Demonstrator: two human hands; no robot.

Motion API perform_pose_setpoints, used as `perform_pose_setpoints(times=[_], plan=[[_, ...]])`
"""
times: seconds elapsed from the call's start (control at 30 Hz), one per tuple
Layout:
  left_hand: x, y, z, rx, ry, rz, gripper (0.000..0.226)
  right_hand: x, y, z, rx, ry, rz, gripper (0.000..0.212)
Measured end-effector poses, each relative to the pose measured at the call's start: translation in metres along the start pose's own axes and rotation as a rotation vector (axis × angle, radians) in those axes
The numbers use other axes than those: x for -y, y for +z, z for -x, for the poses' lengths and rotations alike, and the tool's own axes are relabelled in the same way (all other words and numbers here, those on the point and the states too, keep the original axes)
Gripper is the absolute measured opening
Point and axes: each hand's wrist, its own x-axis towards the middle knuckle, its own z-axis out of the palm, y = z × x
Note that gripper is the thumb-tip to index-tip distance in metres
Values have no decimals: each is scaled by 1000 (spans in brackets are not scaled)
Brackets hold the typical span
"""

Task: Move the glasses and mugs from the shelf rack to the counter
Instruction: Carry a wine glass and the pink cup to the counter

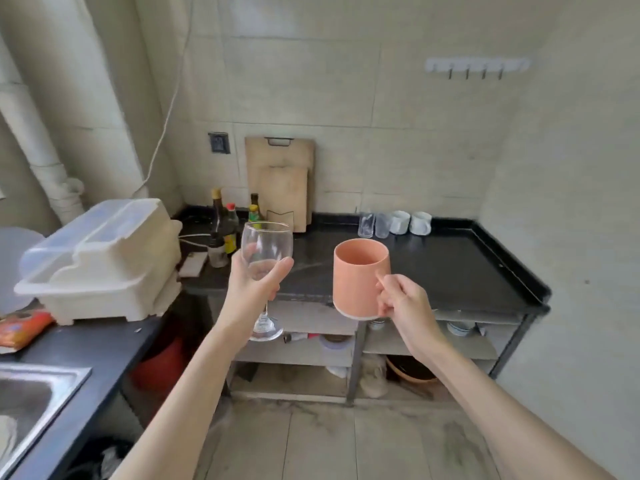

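My left hand (251, 289) grips a clear wine glass (266, 249) by its bowl, upright, its foot hanging below my wrist. My right hand (401, 299) holds a peach-coloured mug (358, 277) by its handle, upright. Both are raised in the air in front of the black counter (467, 268). At the back of that counter stand two clear tumblers (374, 225) and two white mugs (410, 222) in a row against the wall.
Sauce bottles (227, 225) and wooden cutting boards (280, 181) stand at the counter's back left. A white plastic dish rack with a lid (100, 261) sits on the left counter beside a steel sink (31, 396). Shelves under the counter hold bowls and pans.
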Motion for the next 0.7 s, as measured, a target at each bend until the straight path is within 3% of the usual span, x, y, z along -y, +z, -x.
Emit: perform_pose_setpoints(times=[0.2,0.5,0.7], plan=[[25,86,-108,100,-44,36,55,-13,-46,-114,-91,34,3,29],[74,195,-230,287,-123,-36,61,-58,-108,-239,-224,133,-63,30],[117,271,-311,307,-178,-47,58,-100,-155,-341,-216,201,-51,30]])
